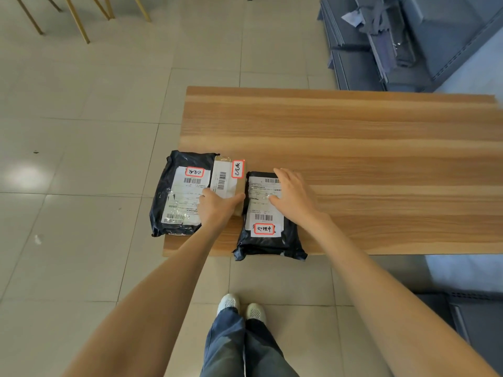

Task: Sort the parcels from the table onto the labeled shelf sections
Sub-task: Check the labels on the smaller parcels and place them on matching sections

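The left grip [217, 206] was clamped on the near end of the cardboard box [228, 183], while the right grip [295, 197] lay flat, fingers straight, on the right black parcel [268, 221]. All three parcels, including the left black parcel [179, 194], remained on the worktop [353, 137], so sorting appeared barely begun. The labeled shelf sections were out of view, and the handwritten tags were hard to make out

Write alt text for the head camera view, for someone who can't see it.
A person's left hand grips a small cardboard box while the right hand rests flat on a black mailer bag, at the near left corner of a wooden table. Another black mailer bag overhangs the table's left edge beside the box.
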